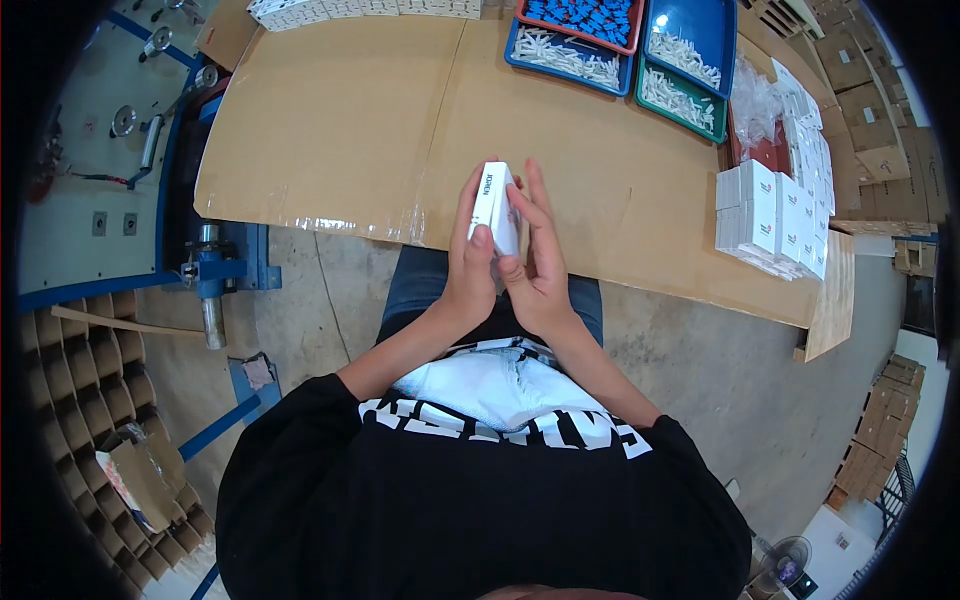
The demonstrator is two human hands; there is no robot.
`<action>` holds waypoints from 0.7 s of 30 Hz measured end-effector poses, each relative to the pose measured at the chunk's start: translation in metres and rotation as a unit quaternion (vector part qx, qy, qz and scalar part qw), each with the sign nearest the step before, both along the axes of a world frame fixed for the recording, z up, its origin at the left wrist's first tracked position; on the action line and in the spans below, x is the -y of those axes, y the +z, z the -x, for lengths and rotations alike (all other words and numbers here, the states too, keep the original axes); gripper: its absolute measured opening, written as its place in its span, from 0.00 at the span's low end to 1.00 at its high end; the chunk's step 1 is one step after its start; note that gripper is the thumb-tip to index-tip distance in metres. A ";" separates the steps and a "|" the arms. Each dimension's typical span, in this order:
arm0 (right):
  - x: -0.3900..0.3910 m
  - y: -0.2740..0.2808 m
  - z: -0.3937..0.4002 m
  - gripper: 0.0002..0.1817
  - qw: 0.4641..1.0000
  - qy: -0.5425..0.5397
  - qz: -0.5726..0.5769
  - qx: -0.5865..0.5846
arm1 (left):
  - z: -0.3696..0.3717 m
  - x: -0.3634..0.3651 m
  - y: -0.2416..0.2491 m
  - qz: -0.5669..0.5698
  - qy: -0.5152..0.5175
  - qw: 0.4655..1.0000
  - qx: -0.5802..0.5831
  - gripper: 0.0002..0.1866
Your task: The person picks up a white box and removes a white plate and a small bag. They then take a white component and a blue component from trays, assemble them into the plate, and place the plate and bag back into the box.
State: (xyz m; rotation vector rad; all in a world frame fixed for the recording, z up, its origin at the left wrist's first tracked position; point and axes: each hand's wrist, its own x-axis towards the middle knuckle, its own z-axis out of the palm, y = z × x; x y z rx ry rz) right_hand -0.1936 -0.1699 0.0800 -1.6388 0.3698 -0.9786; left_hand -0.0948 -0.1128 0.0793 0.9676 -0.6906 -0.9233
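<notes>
A small white box (492,208) with dark print on its narrow side is held upright between my two hands, above the front edge of the cardboard-covered table (330,130). My left hand (468,275) grips its left side, the thumb lying along the near face. From the right, my right hand (541,280) presses thumb and bent fingers against the box, while another finger points away from it. The fingers behind the box are partly hidden.
Farther back are a red tray (636,42) of blue pieces, two blue trays (626,88) (700,25) and a green tray (708,134) with white pieces. White boxes (760,215) stand stacked at right. More white cartons (365,8) line the back edge. A blue-framed machine (225,265) stands left.
</notes>
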 end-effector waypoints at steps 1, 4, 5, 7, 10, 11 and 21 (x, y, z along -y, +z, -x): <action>0.005 -0.002 0.002 0.33 0.999 -0.019 0.036 -0.006 | -0.004 0.001 0.005 -0.003 0.011 1.000 0.021 0.46; -0.003 0.002 0.002 0.30 0.975 -0.034 -0.220 0.012 | -0.015 0.005 0.002 0.045 0.075 0.961 0.263 0.46; -0.006 0.002 0.001 0.28 0.952 -0.015 -0.305 -0.014 | -0.014 0.006 -0.007 0.062 0.099 0.952 0.283 0.46; -0.015 0.018 -0.007 0.29 0.947 -0.025 -0.321 -0.020 | -0.015 0.003 -0.010 0.066 0.100 0.942 0.313 0.46; -0.023 0.026 -0.017 0.29 0.944 -0.036 -0.328 -0.026 | -0.019 0.004 -0.013 0.081 0.119 0.923 0.357 0.47; -0.024 0.027 -0.018 0.28 0.945 -0.043 -0.322 -0.026 | -0.020 0.005 -0.012 0.095 0.126 0.917 0.367 0.46; -0.025 0.019 -0.010 0.31 0.954 -0.013 -0.292 -0.061 | -0.011 0.002 -0.018 0.056 0.120 0.950 0.282 0.39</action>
